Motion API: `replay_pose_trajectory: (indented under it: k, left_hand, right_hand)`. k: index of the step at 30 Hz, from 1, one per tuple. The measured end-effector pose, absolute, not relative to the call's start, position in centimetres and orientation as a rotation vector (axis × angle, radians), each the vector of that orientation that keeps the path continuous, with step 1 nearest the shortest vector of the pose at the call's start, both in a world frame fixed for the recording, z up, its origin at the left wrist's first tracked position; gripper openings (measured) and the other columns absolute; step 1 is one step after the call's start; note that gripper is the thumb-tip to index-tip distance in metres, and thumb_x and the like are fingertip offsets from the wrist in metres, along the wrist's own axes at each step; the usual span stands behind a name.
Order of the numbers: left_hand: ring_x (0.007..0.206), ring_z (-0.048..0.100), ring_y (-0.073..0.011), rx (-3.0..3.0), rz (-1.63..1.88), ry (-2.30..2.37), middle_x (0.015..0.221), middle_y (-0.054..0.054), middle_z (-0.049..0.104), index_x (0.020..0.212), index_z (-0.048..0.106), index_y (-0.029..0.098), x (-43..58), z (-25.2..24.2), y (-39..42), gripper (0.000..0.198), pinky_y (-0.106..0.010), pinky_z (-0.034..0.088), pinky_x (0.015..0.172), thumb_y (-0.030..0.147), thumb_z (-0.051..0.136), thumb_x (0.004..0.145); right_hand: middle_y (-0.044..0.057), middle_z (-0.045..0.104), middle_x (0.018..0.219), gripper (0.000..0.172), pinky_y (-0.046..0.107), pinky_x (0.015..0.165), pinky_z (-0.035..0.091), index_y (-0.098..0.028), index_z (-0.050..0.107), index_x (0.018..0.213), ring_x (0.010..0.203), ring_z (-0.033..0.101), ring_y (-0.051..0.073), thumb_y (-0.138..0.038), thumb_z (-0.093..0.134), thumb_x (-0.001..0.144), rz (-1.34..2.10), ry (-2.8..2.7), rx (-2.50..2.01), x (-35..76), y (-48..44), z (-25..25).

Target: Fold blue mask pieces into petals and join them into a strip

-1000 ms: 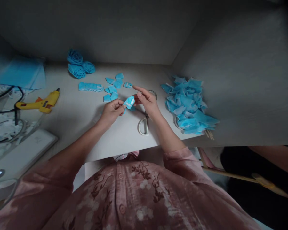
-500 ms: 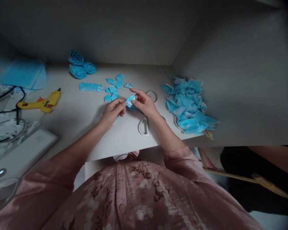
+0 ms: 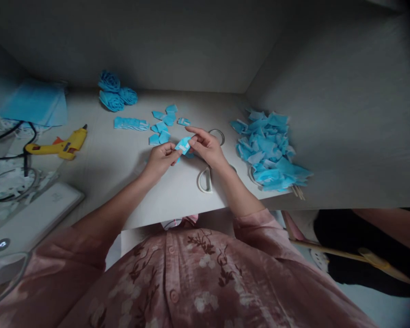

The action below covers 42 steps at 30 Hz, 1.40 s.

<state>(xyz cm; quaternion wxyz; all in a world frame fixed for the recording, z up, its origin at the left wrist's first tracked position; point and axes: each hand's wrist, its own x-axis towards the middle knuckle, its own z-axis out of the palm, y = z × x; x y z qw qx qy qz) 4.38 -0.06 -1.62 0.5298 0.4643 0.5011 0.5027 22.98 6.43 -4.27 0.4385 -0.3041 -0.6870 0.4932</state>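
A small folded piece of blue fabric [image 3: 183, 145] with a white strip on it is held up between both hands over the table. My left hand [image 3: 160, 159] pinches its lower left side, thumb on top. My right hand [image 3: 207, 146] grips its right edge between thumb and fingers, with the index finger stretched out above. Several folded blue petals [image 3: 163, 124] lie just beyond my left hand. Close by them is a pleated blue strip [image 3: 131, 123]. Under my right forearm, a pale D-shaped loop [image 3: 204, 180] shows in part, and a dark ring [image 3: 217, 136] lies beside my right hand.
Three blue fabric roses [image 3: 112, 93] stand at the back left. Further left are a yellow glue gun [image 3: 62, 145], blue face masks [image 3: 34, 105] and a white power bank [image 3: 37, 218]. A heap of blue fabric pieces [image 3: 268, 146] lies right, above thin sticks [image 3: 298, 192].
The blue piece has turned in my fingers, showing more of its face and white strip. My left thumb has shifted lower along it. Both hands stay in about the same place.
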Motion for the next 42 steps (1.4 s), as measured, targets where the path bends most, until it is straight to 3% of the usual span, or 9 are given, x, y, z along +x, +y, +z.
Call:
replay_pose_trajectory:
  k: [4,10,14,20,26,30,34,37,42]
  left_hand:
    - [0.05,0.043,-0.0085,1.112,1.176,1.209,0.051,0.005,0.052,0.064,0.058,0.02,4.4,-1.4,-0.1,0.014,-0.022,0.032,0.053,0.023,0.069,0.072]
    - [0.05,0.042,-0.0088,1.143,1.16,1.205,0.049,0.005,0.05,0.062,0.056,0.021,4.3,-1.6,-0.1,0.018,-0.023,0.031,0.053,0.03,0.07,0.068]
    - [0.05,0.041,-0.009,1.168,1.146,1.206,0.049,0.005,0.05,0.063,0.057,0.021,4.3,-1.6,-0.2,0.018,-0.023,0.031,0.053,0.032,0.071,0.067]
    - [0.049,0.038,-0.0086,1.218,1.105,1.176,0.049,0.005,0.049,0.062,0.057,0.021,4.4,-1.7,-0.2,0.022,-0.024,0.027,0.052,0.036,0.073,0.067]
    - [0.051,0.04,-0.0089,1.228,1.122,1.163,0.05,0.005,0.049,0.064,0.059,0.021,4.4,-1.8,-0.2,0.022,-0.024,0.029,0.052,0.037,0.074,0.067]
    - [0.051,0.041,-0.0093,1.18,1.157,1.179,0.051,0.005,0.05,0.065,0.059,0.02,4.4,-1.7,-0.2,0.019,-0.024,0.031,0.054,0.032,0.073,0.07]
    - [0.053,0.044,-0.01,1.136,1.234,1.182,0.054,0.004,0.052,0.066,0.058,0.021,4.3,-1.6,-0.2,0.02,-0.024,0.035,0.056,0.031,0.073,0.075]
    - [0.053,0.043,-0.01,1.126,1.236,1.182,0.053,0.004,0.052,0.066,0.057,0.021,4.3,-1.7,-0.2,0.021,-0.025,0.035,0.057,0.029,0.074,0.076]
    - [0.053,0.046,-0.0101,1.087,1.188,1.168,0.055,0.004,0.054,0.072,0.06,0.02,4.4,-1.5,-0.1,0.015,-0.023,0.037,0.056,0.026,0.071,0.081]
  right_hand:
    - [-0.001,0.065,0.085,0.064,0.028,0.075,0.057,-0.022,0.07,0.136,0.074,0.061,0.013,-0.07,0.07,0.094,1.177,-1.663,-0.773,23.0,6.4,-4.0]
    - [-0.003,0.061,0.081,0.071,0.027,0.07,0.052,-0.022,0.071,0.133,0.073,0.055,0.013,-0.072,0.08,0.084,1.207,-1.666,-0.77,22.8,6.3,-3.7]
    - [-0.001,0.064,0.086,0.065,0.029,0.075,0.053,-0.022,0.072,0.132,0.076,0.058,0.013,-0.072,0.073,0.09,1.184,-1.661,-0.792,22.8,6.0,-3.5]
    - [-0.001,0.066,0.087,0.071,0.027,0.071,0.05,-0.023,0.07,0.133,0.077,0.056,0.013,-0.071,0.082,0.083,1.252,-1.667,-0.729,22.4,6.0,-3.8]
    - [-0.001,0.065,0.085,0.07,0.028,0.072,0.051,-0.022,0.07,0.135,0.075,0.055,0.013,-0.073,0.077,0.087,1.192,-1.644,-0.766,22.6,6.2,-3.9]
    - [0.001,0.068,0.091,0.07,0.03,0.076,0.055,-0.025,0.065,0.144,0.079,0.059,0.015,-0.073,0.068,0.094,1.236,-1.665,-0.813,22.9,5.9,-3.3]
    - [0.001,0.067,0.09,0.082,0.031,0.078,0.06,-0.027,0.054,0.156,0.079,0.061,0.016,-0.072,0.073,0.09,1.363,-1.711,-0.758,22.7,5.9,-3.5]
    - [-0.001,0.066,0.09,0.088,0.03,0.078,0.061,-0.027,0.051,0.158,0.079,0.061,0.015,-0.066,0.083,0.085,1.369,-1.735,-0.697,22.4,6.0,-4.1]
    - [0.002,0.068,0.096,0.084,0.034,0.083,0.062,-0.028,0.053,0.156,0.085,0.064,0.018,-0.065,0.082,0.086,1.337,-1.76,-0.722,22.4,6.1,-4.4]
